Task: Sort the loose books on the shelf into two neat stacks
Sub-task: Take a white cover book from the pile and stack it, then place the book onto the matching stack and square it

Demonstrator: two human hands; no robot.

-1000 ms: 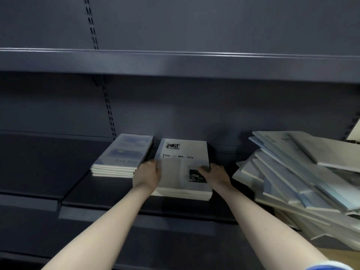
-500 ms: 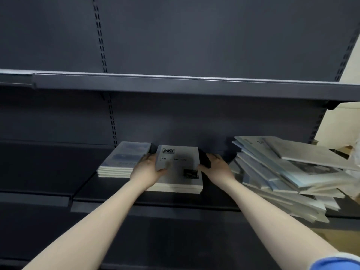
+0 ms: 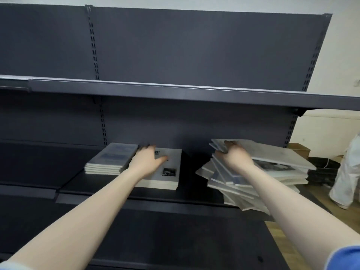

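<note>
Moved: right hand (image 3: 234,156) is shifted off the white stack (image 3: 165,172) onto the loose pile (image 3: 253,172).
Right hand: top book (image 3: 272,152) is pinched at its left corner.
Left hand (image 3: 146,162): laid flat, fingers spread, on white stack; blue stack (image 3: 111,159) just beside.
Risk: pile overhangs the shelf (image 3: 120,193); books could be slid off by the pull.

The shelf (image 3: 124,191) is dark grey, its back panel (image 3: 194,51) too. The left stack (image 3: 112,159) has pale covers with bluish blocks; the middle stack (image 3: 167,172) is white with black print; a sleeve (image 3: 344,258) is blue
</note>
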